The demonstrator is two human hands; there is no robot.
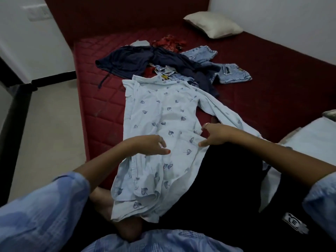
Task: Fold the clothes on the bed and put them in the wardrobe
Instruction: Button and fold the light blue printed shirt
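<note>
A pale blue shirt with dark leaf prints (pixel 160 113) lies spread lengthwise on the dark red mattress (pixel 101 99), its lower end draped over my lap. My left hand (pixel 151 145) hovers over the shirt's middle with fingers loosely spread, holding nothing. My right hand (pixel 216 133) rests at the shirt's right edge, fingers extended down onto the fabric, a ring on one finger. Beyond the shirt lies a heap: a dark navy garment (pixel 138 60), light denim jeans (pixel 225 70) and a red patterned cloth (pixel 169 41).
A white pillow (pixel 213 24) sits at the far right corner of the bed. A pale folded item (pixel 312 140) lies at the right edge. Light floor (pixel 45 128) and white walls lie left of the bed. The wardrobe is out of view.
</note>
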